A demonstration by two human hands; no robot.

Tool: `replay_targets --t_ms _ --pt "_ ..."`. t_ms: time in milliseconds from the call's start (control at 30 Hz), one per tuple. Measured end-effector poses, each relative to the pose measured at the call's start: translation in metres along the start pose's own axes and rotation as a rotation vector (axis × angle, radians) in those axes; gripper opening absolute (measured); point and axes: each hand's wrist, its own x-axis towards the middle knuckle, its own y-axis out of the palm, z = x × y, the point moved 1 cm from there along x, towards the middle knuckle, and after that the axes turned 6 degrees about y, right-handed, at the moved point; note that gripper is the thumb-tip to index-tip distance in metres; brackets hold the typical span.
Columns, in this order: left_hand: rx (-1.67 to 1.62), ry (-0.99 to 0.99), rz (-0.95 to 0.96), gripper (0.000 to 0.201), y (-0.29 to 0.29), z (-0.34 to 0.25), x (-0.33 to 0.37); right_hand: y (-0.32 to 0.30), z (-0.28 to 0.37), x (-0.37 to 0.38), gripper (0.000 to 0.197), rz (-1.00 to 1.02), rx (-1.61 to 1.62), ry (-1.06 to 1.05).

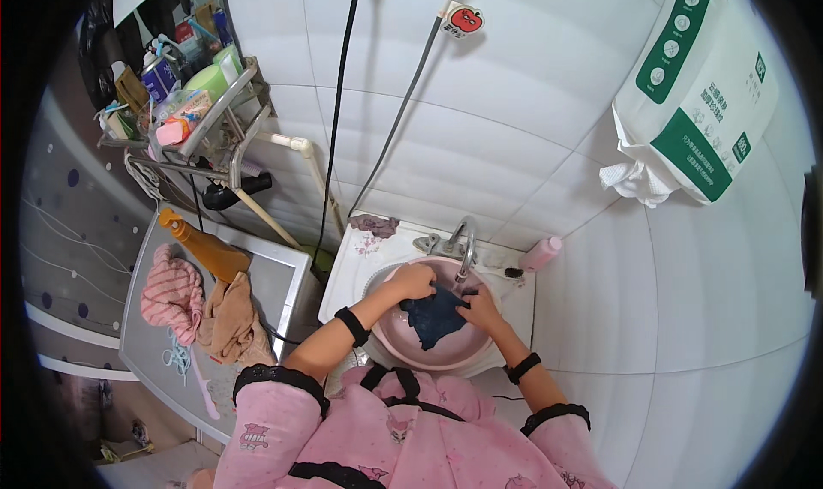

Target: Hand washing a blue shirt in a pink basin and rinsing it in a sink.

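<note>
A dark blue cloth point(435, 318) is stretched between my two hands over a pink basin point(396, 343) set in the white sink. My left hand point(413, 282) grips the cloth's upper left part, fingers closed on it. At its right side my right hand point(482, 307) pinches the edge. The lower part of the cloth hangs into the basin, where a little water seems to lie. Just above the hands arches the chrome faucet point(465, 240); whether water runs from it I cannot make out.
A greyish-purple rag point(374, 225) lies on the sink's back left corner, and a pink bottle point(542, 254) stands at the right. On the grey washing machine at left are an orange bottle point(210, 249), a pink striped towel point(171, 292) and a brown towel point(231, 322). A tissue pack point(699, 103) hangs on the wall.
</note>
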Motion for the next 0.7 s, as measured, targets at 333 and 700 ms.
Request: replay_targets --t_ms 333,700 --pt "-0.428 0.234 -0.377 0.021 -0.045 -0.044 -0.015 0.008 0.03 0.017 0.037 -0.064 0.771 -0.007" --pt "-0.548 -0.147 -0.169 0.023 0.037 0.038 0.008 -0.007 -0.024 0.005 0.029 0.126 0.459 0.252"
